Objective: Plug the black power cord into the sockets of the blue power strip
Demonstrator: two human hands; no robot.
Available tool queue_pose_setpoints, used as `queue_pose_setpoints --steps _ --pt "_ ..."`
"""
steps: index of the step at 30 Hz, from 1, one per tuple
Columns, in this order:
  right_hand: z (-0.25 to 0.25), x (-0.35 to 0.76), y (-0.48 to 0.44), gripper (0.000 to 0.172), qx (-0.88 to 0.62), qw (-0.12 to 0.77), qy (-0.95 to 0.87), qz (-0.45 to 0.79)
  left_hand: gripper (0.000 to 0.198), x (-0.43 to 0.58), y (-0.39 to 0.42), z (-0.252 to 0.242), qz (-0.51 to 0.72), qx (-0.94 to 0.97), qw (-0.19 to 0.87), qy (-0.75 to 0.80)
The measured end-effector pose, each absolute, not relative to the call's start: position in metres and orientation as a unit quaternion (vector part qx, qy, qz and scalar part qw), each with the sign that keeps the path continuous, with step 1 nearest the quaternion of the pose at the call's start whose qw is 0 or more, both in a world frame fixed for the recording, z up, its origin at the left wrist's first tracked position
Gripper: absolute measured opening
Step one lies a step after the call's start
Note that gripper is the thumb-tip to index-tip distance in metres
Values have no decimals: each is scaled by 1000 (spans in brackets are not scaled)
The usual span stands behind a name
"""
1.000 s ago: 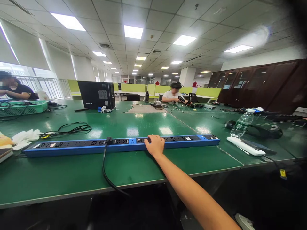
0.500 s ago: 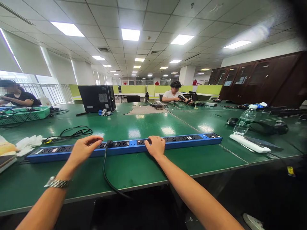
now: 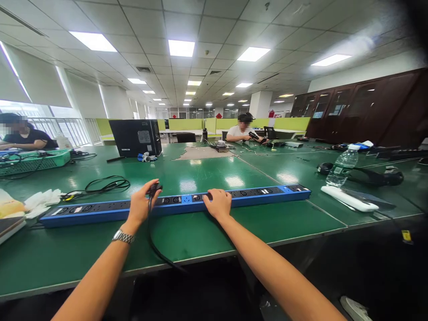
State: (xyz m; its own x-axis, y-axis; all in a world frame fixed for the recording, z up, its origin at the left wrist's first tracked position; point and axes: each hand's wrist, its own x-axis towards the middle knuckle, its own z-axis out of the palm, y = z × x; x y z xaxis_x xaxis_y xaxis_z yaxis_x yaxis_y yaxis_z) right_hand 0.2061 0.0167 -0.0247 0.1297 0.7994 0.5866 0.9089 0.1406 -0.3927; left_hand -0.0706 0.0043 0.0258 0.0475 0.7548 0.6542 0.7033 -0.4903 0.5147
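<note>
A long blue power strip (image 3: 200,204) with black sockets lies across the green table in front of me. My left hand (image 3: 142,203), with a metal watch on its wrist, closes its thumb and fingers around a black plug (image 3: 155,188). The plug shows at the level of the strip's far edge, tilted. My fingers hide whether it touches a socket. Its black cord (image 3: 154,245) hangs down past the table's front edge. My right hand (image 3: 218,203) grips the strip near its middle, fingers over the top and far side.
Behind the strip stand a black computer case (image 3: 135,137) and a coiled black cable (image 3: 107,183). A water bottle (image 3: 343,167) and a white device (image 3: 349,199) are at right. A green basket (image 3: 36,162) sits left. Two people work across the table.
My left hand has moved right and closed on the plug, which now sits higher and tilted. The strip has shifted slightly right; my right hand stays on it.
</note>
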Motion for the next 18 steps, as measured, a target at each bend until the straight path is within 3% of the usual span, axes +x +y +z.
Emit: queue_pose_setpoints --steps 8,14,18 --pt "-22 206 15 25 -646 382 -657 -74 32 -1 28 6 390 783 51 482" --pt "-24 207 16 25 -639 394 -657 -70 34 8 22 0 330 801 5 499" --pt "-23 202 11 27 -608 405 -679 -70 47 9 12 -1 311 806 -37 502"
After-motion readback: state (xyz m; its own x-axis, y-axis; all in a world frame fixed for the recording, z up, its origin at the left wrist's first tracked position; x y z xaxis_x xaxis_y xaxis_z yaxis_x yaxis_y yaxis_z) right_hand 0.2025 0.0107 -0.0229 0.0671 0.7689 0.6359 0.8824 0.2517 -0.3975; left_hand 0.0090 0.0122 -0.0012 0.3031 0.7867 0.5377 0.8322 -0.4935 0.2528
